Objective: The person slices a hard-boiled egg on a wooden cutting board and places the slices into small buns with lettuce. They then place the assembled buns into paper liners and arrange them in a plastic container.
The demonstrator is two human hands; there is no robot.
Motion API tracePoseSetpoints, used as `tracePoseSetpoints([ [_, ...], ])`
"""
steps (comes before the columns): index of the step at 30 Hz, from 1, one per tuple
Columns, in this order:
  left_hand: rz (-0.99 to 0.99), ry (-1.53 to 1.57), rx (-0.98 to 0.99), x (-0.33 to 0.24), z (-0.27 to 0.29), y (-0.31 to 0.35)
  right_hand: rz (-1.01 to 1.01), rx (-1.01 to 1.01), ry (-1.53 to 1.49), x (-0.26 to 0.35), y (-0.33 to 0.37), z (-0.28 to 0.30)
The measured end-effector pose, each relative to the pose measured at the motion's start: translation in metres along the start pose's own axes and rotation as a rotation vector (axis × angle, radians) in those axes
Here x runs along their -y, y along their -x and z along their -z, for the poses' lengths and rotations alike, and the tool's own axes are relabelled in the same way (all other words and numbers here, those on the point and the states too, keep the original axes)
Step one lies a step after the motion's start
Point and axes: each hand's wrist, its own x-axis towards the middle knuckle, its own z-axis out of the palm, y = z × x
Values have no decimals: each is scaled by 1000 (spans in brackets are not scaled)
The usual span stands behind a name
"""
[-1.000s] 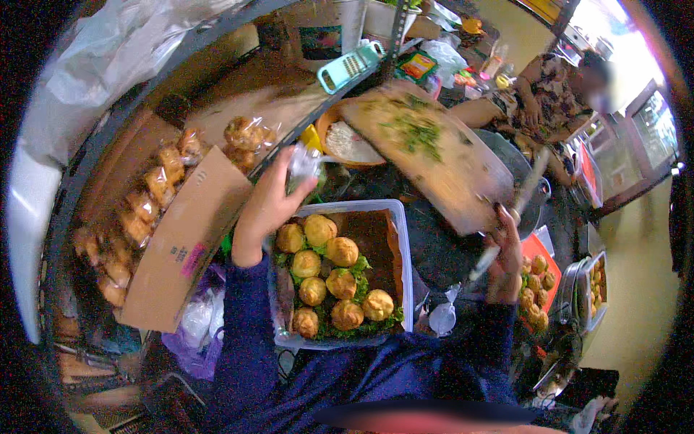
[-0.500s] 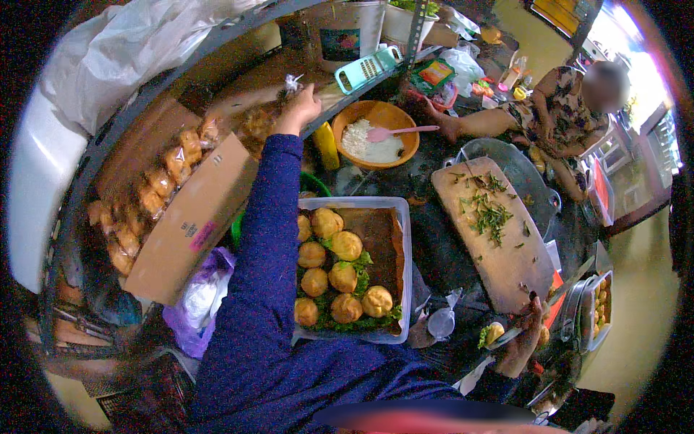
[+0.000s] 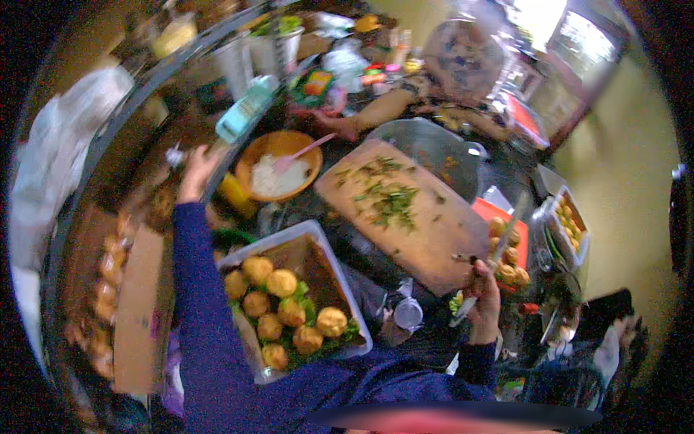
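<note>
My left hand (image 3: 199, 172) reaches over the edge of the shelf at the left, beside a small crumpled clear plastic wrapper (image 3: 173, 155); its fingers are smeared by motion. In my right hand (image 3: 483, 298) is a knife (image 3: 512, 233), its blade pointing up and away at the near right corner of a wooden cutting board (image 3: 441, 249). Chopped green leaves (image 3: 390, 202) lie scattered on that board. A clear plastic box (image 3: 354, 318) in front of me holds several round golden puffs (image 3: 291, 312) on lettuce. A bit of lettuce (image 3: 456, 304) shows next to my right hand.
An orange bowl (image 3: 307, 181) with white filling and a pink spatula (image 3: 284, 162) stands behind the box. More puffs lie on a red-orange sheet (image 3: 528, 246). A turquoise grater (image 3: 246, 110) rests on the shelf edge. Another person (image 3: 463, 61) sits across.
The view has swung to the right, so the table's things appear farther left and tilted. The puffs on the red-orange sheet now show more. My right hand keeps the knife.
</note>
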Motion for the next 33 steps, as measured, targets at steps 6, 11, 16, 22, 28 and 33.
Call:
tracePoseSetpoints([
  [6, -499, -47, -83, -107, 23, 70, 24, -133, 4, 4, 11, -29],
  [11, -408, 350, 310, -205, 37, 173, 26, -216, -61, -5, 12, -41],
  [16, -557, 608, 852, -260, 5, 267, 50, -122, -59, -24, 15, -49],
  [22, -193, 1294, 1082, -279, -63, 326, 6, -28, -133, -42, 16, -68],
  [28, 218, 1618, 846, -257, -87, 347, 35, 4, -97, -65, 30, -89],
  [33, 546, 1655, 567, -229, -91, 353, -5, 69, -76, -76, 35, -99],
])
